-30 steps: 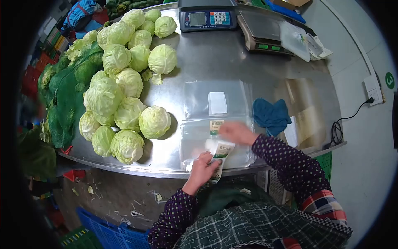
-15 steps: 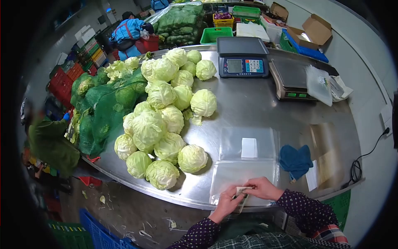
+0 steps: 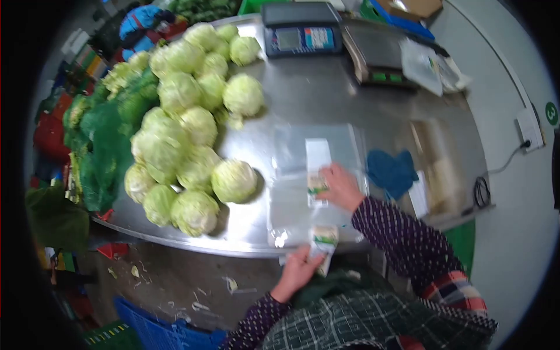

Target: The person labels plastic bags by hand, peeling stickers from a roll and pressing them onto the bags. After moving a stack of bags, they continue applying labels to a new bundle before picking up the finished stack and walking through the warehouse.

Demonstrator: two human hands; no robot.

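My left hand (image 3: 298,269) is closed on a stack of printed labels (image 3: 325,238) at the table's front edge. Farther in, my right hand (image 3: 343,188) has its fingertips at the edge of a single printed label (image 3: 315,197), which lies over a clear plastic bag (image 3: 289,204). A second clear bag (image 3: 291,143) is spread behind it, with a plain white rectangle (image 3: 317,153) on it. Right of the bags lies a crumpled blue cloth (image 3: 392,173). Pale green cabbages (image 3: 160,143) are heaped to the left of the bags.
A digital scale (image 3: 303,39) and another scale (image 3: 382,52) stand at the back of the steel table (image 3: 303,93). Green netting (image 3: 108,151) holds cabbages at the far left. A blue crate (image 3: 157,326) sits on the floor. A cable (image 3: 481,192) hangs at right.
My hands were together at the front edge and have separated. The right has moved forward over the bag with one label; the left keeps the stack. The view has shifted downward and right.
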